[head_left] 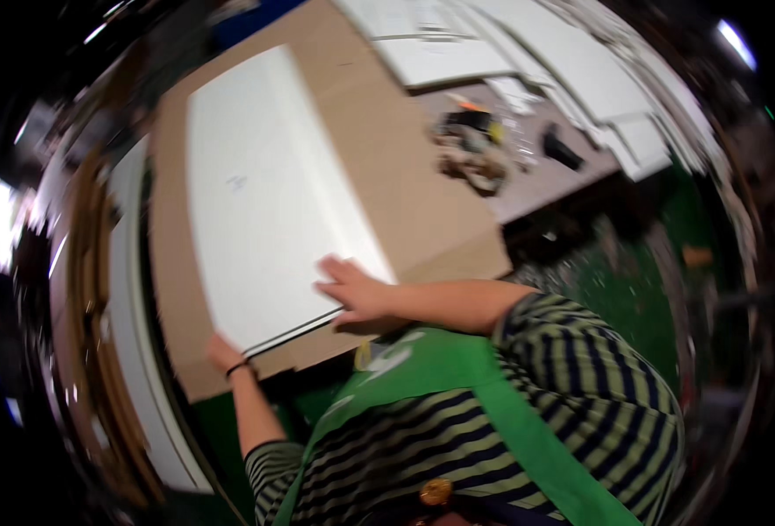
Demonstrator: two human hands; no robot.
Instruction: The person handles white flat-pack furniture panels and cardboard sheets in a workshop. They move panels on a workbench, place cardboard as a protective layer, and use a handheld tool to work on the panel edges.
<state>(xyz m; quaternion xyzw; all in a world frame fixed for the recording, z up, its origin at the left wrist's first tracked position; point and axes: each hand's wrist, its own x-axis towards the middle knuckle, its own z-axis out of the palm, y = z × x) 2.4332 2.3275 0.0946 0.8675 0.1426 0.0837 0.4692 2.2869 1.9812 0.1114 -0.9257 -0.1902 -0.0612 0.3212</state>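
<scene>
A long white panel [256,184] lies flat on brown cardboard [387,167], with a dark line along its near edge. My right hand [361,294] rests on the near right corner of this panel, its fingers spread and nothing held in them. At the near left corner, my left hand [223,353] touches the panel's edge. Its fingers are blurred and partly hidden, so their grip does not show. A dark band circles the left wrist.
Right of the cardboard, a grey tabletop [536,188] carries a crumpled brownish bundle [471,153] and a black object [563,147]. More white panels [449,61] lie at the far right. Long boards [128,289] stand along the left. Green floor [620,289] shows at right.
</scene>
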